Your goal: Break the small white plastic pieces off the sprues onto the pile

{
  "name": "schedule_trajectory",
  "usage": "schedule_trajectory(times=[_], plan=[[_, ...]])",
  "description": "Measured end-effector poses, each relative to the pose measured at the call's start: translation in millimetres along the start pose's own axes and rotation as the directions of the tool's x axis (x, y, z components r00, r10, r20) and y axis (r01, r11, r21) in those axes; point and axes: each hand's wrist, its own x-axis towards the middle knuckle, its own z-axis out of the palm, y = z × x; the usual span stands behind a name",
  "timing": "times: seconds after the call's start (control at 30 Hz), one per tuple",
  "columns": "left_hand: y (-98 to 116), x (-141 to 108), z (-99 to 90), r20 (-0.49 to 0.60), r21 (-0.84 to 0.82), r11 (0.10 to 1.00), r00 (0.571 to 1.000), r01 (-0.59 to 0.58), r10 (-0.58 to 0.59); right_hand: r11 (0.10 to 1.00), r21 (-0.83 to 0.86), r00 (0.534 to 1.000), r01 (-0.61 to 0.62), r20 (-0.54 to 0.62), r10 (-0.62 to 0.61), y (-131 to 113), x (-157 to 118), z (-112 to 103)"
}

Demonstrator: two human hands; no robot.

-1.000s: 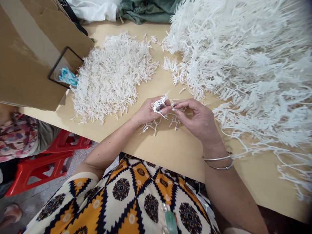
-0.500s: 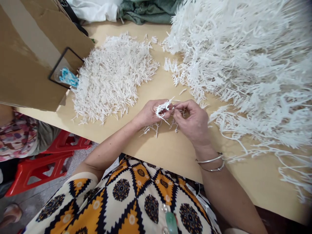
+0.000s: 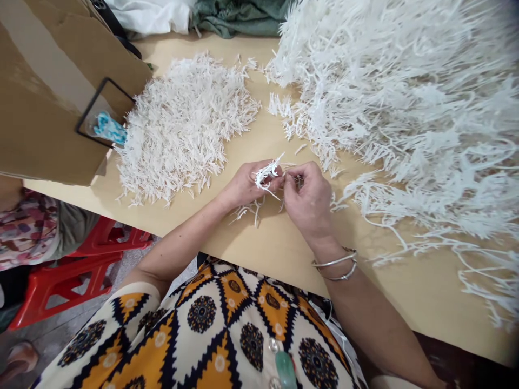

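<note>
White branched plastic sprigs (image 3: pixel 266 174) stick up from between the closed fingers of my left hand (image 3: pixel 246 186), in front of me over the table. Close against its fingertips, my right hand (image 3: pixel 308 200) is closed in a pinch, thumb and forefinger together on a thin end of the same white pieces. The exact spot of the pinch is partly hidden by the fingers. Below my left hand, several thin white strands (image 3: pixel 248 212) hang down or lie near the tabletop; I cannot tell which.
A low heap of short white sprigs (image 3: pixel 186 124) lies left on the tan table (image 3: pixel 247 237). A bigger pile of long branched strands (image 3: pixel 405 102) fills the right. A cardboard box (image 3: pixel 60 92) stands far left, near red stools (image 3: pixel 65 286) and a seated person (image 3: pixel 28 227).
My right hand has shifted slightly left, nearer my left hand. The sprigs in my left hand have tilted a little. The whole view has slid slightly.
</note>
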Motion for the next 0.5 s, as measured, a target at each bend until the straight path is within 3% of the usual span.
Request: schedule_trajectory(times=[0.1, 0.23, 0.4, 0.5], plan=[[3.1, -1.8, 2.0, 0.096, -0.038, 0.999, 0.995, 0.016, -0.013, 0.991, 0.108, 0.995, -0.081, -0.046, 0.086, 9.2, 10.1, 0.1], [6.1, -0.5, 2.5, -0.035, -0.099, 0.994, 0.998, 0.048, -0.051, 0.940, 0.319, 0.992, -0.125, 0.052, 0.114, 16.6, 20.3, -10.1], [6.4, 2.2, 2.1, -0.080, -0.089, 0.993, 0.993, 0.077, -0.084, 0.914, 0.405, 0.989, -0.037, 0.145, -0.024, 18.8, 21.7, -30.8], [7.2, 2.6, 2.1, -0.074, -0.082, 0.993, 0.993, 0.083, -0.089, 0.913, 0.409, 0.954, 0.007, 0.271, -0.128, 18.0, 20.7, -39.3]])
